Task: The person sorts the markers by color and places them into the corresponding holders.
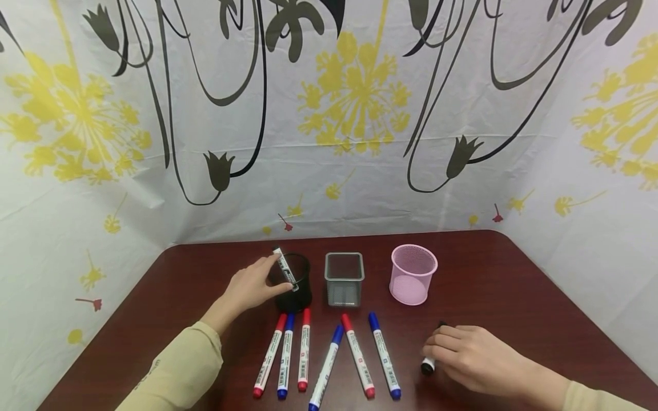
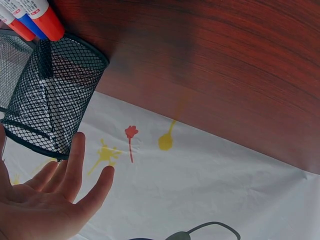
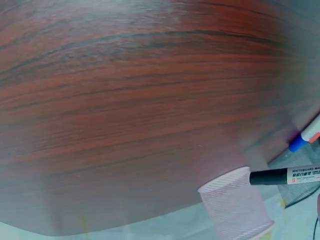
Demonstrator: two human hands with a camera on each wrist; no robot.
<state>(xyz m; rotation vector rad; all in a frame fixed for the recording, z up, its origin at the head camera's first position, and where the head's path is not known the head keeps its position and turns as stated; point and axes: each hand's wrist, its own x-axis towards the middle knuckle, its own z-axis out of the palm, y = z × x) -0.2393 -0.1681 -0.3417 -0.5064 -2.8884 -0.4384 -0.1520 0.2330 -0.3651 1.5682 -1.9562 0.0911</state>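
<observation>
At the left, a black mesh pen cup [image 1: 303, 297] holds a black-capped whiteboard marker [image 1: 284, 267] that leans up past its rim. My left hand [image 1: 252, 285] is at that rim, thumb and fingers spread around the marker's upper part. Through the mesh in the left wrist view, the marker [image 2: 49, 102] shows inside the cup, and the fingers [image 2: 75, 165] are straight and apart. On the right of the table, my right hand [image 1: 465, 354] grips a second black marker [image 1: 428, 365] with curled fingers, covering its middle. The right wrist view shows this marker's black cap [image 3: 270, 177].
Several red markers [image 1: 358, 357] and blue markers [image 1: 384, 357] lie in a row in front of the cups. A grey square mesh holder [image 1: 344, 291] stands in the middle, with a pink mesh cup [image 1: 411, 285] right of it. A patterned cloth [image 1: 354, 194] hangs behind the table [image 1: 478, 268].
</observation>
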